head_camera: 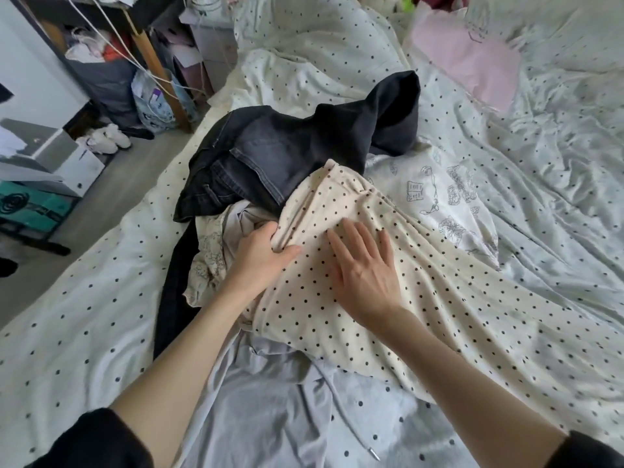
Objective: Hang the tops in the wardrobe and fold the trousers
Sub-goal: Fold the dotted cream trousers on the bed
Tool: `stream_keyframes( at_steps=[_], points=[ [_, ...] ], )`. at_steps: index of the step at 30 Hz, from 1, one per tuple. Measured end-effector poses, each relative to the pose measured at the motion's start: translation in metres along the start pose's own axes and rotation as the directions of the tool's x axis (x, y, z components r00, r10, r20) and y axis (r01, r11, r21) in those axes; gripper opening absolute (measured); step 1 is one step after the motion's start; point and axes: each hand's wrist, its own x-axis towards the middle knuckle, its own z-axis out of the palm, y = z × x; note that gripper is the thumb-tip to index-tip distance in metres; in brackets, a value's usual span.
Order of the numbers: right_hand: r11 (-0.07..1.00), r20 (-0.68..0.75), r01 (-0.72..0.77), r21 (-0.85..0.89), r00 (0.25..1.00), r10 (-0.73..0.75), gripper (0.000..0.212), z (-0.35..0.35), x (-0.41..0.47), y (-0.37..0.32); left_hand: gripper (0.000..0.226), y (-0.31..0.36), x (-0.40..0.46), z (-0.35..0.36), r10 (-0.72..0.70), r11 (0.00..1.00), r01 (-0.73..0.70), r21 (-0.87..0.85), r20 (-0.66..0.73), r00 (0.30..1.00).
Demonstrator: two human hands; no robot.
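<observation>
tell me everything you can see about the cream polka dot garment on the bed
The cream polka dot garment is soft, thin-looking fabric with small dark dots, creased into long folds. It lies spread across the clothes pile, its far end over the dark jeans, its near edge over a pale grey garment. The left hand pinches a fold at its left edge; the right hand rests flat on it, fingers spread. What kind of garment it is cannot be told.

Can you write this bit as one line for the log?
left hand: pinches cream dotted garment | right hand: flat on it | black jeans: behind, unfolded
</observation>
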Motion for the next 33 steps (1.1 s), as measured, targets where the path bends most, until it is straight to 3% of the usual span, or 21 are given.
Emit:
stream_keyframes(
  at_steps=[4,7,9,13,14,18,20,22,25,27,29,33],
  points=[
    [0.968,-0.07,-0.108,0.228,0.99,0.126,0.045,-0.023,-0.015,0.008,0.026,0.033,-0.014,-0.017,0.117,0.981,-0.111,0.156,-0.03,0.993],
    [0.834,-0.051,-0.26,0.487,0.945,0.324,0.042,-0.051,-0.039,0.019,0.013,0.073,-0.019,-0.027,0.116,0.98,-0.131,0.152,0.101,0.988],
    [0.633,0.099,-0.401,0.662,0.884,0.457,0.039,-0.067,-0.058,0.032,0.017,0.103,-0.023,-0.02,0.129,0.984,-0.15,0.097,0.194,0.973],
    [-0.031,0.463,-0.535,0.844,0.699,0.545,0.036,-0.087,-0.096,0.068,0.035,0.162,-0.044,0.037,0.209,0.936,-0.293,0.194,0.362,0.909],
    [-0.139,0.514,-0.532,0.835,0.666,0.54,0.036,-0.088,-0.106,0.08,0.045,0.17,-0.05,0.061,0.197,0.926,-0.312,0.212,0.432,0.88],
    [-0.264,0.606,-0.562,0.784,0.6,0.522,0.025,-0.078,-0.126,0.11,0.061,0.172,-0.071,0.128,0.046,0.825,-0.408,0.392,0.672,0.739],
    [-0.256,0.61,-0.572,0.779,0.596,0.523,0.022,-0.071,-0.127,0.117,0.053,0.166,-0.082,0.134,0.08,0.815,-0.441,0.377,0.68,0.729],
    [-0.14,0.566,-0.605,0.784,0.602,0.563,0.025,-0.062,-0.124,0.117,0.039,0.153,-0.087,0.125,0.19,0.852,-0.42,0.313,0.562,0.805],
    [0.337,0.279,-0.633,0.697,0.672,0.686,0.03,-0.051,-0.111,0.111,0.036,0.116,-0.086,0.103,0.264,0.855,-0.366,0.366,0.3,0.917],
    [0.565,0.096,-0.558,0.608,0.758,0.645,0.027,-0.049,-0.101,0.102,0.054,0.097,-0.091,0.093,0.276,0.808,-0.401,0.431,0.324,0.905],
    [0.659,0.013,-0.446,0.606,0.834,0.552,0.024,-0.045,-0.095,0.091,0.065,0.083,-0.102,0.091,0.258,0.785,-0.418,0.457,0.371,0.892],
    [0.724,0.014,-0.334,0.604,0.912,0.41,0.029,-0.03,-0.105,0.076,0.042,0.057,-0.115,0.096,0.309,0.678,-0.508,0.53,0.421,0.852]
  ],
)
